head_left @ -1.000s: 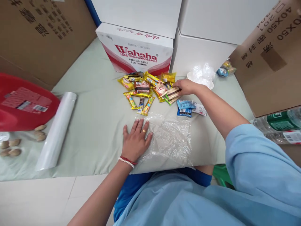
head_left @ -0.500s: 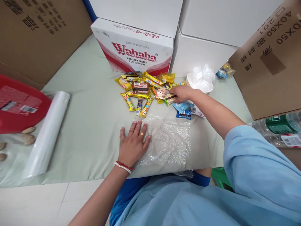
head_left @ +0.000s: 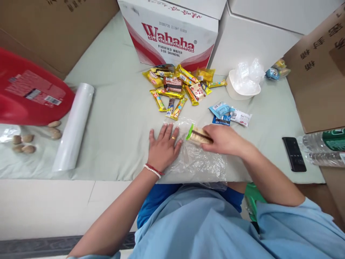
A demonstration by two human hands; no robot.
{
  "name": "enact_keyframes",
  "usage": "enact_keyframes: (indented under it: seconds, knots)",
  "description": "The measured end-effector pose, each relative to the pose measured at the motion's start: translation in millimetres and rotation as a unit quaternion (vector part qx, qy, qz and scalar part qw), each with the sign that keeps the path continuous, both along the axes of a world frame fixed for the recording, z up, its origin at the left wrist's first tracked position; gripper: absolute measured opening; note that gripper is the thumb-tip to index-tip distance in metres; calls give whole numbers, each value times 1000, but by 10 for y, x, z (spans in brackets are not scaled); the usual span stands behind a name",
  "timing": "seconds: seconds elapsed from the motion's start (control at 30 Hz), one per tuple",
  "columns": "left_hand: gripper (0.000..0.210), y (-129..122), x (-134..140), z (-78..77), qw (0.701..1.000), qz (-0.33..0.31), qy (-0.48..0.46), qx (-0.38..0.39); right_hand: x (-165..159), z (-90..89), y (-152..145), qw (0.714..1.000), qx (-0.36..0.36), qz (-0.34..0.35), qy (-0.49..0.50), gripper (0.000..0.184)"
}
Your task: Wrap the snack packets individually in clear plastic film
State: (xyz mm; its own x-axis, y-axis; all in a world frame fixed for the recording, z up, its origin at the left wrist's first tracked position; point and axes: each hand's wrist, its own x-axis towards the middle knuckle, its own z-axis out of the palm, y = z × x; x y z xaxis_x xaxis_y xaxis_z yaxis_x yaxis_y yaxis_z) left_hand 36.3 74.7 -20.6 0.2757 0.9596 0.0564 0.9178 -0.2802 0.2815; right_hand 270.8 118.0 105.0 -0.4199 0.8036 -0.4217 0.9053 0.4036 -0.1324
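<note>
My right hand (head_left: 225,139) is closed on a packaged snack (head_left: 198,136), pale with a dark stripe and a green end, above a clear plastic bag (head_left: 199,162). Spread flat, my left hand (head_left: 164,147) rests at the left edge of that bag, fingers apart. Beyond my hands lies a pile of wrapped snacks (head_left: 172,85), mostly yellow, with a brown packet and a cream packet among them. Right of the pile are a light blue packet (head_left: 221,109), a dark blue packet (head_left: 221,120) and a white packet (head_left: 240,117).
A white tub (head_left: 237,92) with clear plastic stands at the back right, before white boxes. Behind the pile is a Wahaha carton (head_left: 172,39). To the left lie a plastic roll (head_left: 74,127), a red jug (head_left: 32,90) and several brown nuts; at right, a phone (head_left: 294,154) and bottles (head_left: 326,158).
My right hand has drawn the pale snack with the green end out of the pile, toward me and over the clear bag. My left hand stays flat on the bag's edge. The camera view has shifted.
</note>
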Motion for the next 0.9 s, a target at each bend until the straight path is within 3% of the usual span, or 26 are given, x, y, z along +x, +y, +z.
enact_keyframes:
  seconds: [0.13,0.23,0.43,0.9]
  knots:
    - [56,-1,-5,9,1000,2,0,3,-253,-359,-311,1000,-3,12,-5,46]
    - [56,1,-3,2,1000,3,0,5,-246,-475,-395,1000,14,-5,26,63]
    - [56,0,1,14,1000,5,-1,-1,-230,-499,-510,998,13,-34,55,58]
    - [59,-4,0,16,1000,12,-1,-10,-192,-438,-520,999,6,-2,44,50]
